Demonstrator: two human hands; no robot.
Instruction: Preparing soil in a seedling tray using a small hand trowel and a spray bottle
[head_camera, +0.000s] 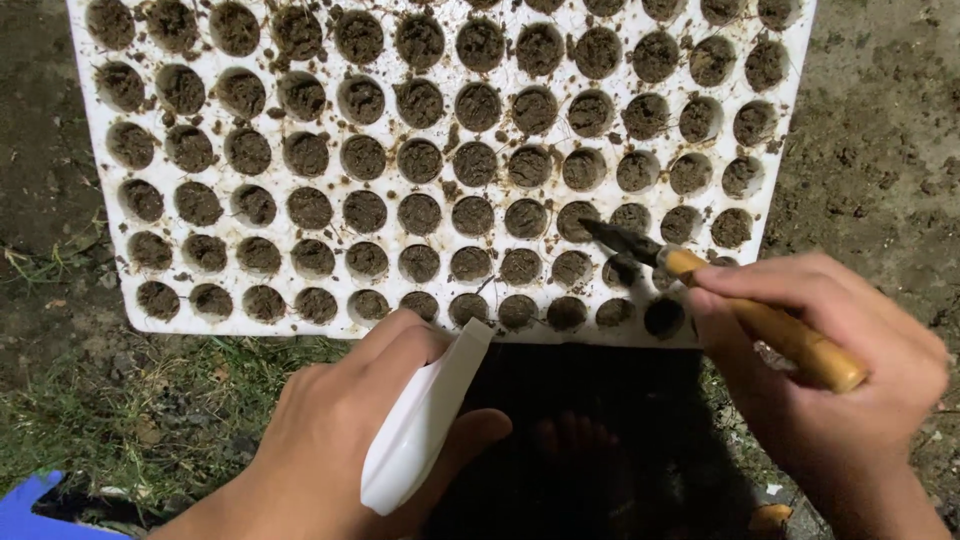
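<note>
Dozens of soil-filled cells pack the white seedling tray (100, 150); at its near edge my left hand (340, 440) is wrapped around a white spray bottle (420, 425), and my right hand (840, 390) grips a wooden-handled tool (760, 320) whose dark tip sits over the near-right cells. I judge a jab could gouge soil out there. The bottle's body and my wrists are hidden or cut off.

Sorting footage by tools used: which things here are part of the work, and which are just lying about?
In use:
seed tray
tool, right hand
white bottle, left hand

Lying about:
blue thing
grass
</note>
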